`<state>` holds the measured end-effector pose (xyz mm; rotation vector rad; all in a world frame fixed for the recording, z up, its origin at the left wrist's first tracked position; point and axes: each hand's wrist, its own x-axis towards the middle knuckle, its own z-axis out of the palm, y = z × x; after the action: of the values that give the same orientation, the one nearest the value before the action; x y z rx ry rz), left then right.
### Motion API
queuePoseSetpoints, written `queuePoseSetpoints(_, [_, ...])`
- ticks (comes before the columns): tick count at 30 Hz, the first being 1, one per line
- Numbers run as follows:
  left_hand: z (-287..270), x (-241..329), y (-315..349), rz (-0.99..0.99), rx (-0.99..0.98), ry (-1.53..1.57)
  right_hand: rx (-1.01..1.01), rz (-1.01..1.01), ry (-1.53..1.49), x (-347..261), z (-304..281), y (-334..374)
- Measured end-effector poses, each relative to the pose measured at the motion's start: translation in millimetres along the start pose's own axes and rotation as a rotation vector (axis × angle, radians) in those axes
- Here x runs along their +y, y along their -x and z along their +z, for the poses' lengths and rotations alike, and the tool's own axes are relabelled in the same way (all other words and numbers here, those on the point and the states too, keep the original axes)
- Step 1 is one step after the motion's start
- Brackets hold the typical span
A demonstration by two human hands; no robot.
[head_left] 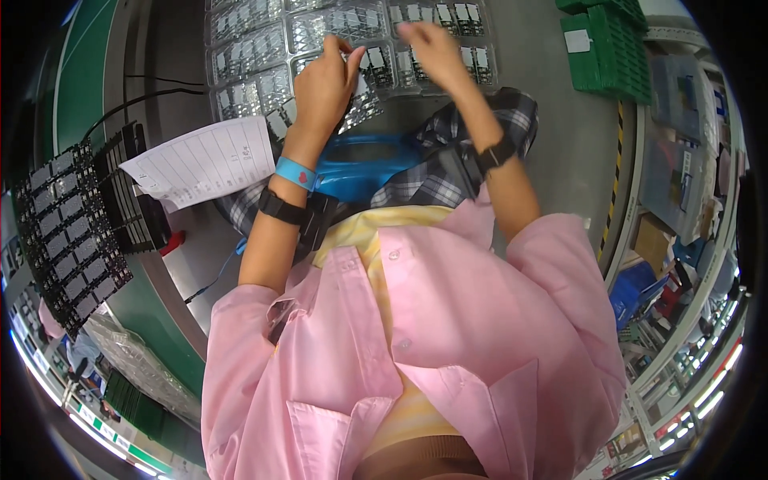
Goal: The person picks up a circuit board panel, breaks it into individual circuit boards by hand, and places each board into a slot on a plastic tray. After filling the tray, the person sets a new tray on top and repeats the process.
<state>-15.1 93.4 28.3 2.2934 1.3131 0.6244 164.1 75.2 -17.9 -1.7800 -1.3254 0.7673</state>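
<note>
A clear plastic tray (pixel 493 72) with several compartments lies at the top, filled with small dark circuit boards (pixel 466 19) with white or silvery patches. My left hand (pixel 320 92) is over its near edge, fingers closed on a panel of circuit boards (pixel 362 106). Part of that panel shows on each side of the hand; the grip itself is mostly hidden. To the right, my right hand (pixel 436 56) hovers over the boards in the tray, apart from the left. Motion smears its fingers, so any small thing in them cannot be made out.
Beneath the tray's near edge is a blue plastic stool (pixel 360 164) between my knees. A paper sheet (pixel 208 160) stands left of my left forearm, near a black rack (pixel 124 188) and a large circuit-board panel (pixel 72 232). Green crates (pixel 612 56) and shelving (pixel 632 200) stand right.
</note>
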Motion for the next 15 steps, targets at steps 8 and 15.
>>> queuePoseSetpoints(8, [5.6, -3.1, -1.2, -0.017, 0.154, 0.174, 0.111, 0.004, -0.237, -51.0, 55.8, 52.0])
queuePoseSetpoints(15, [4.3, 1.2, 15.9, 0.033, 0.014, -0.318, 0.126, -0.049, 0.182, -48.1, 50.9, 65.9])
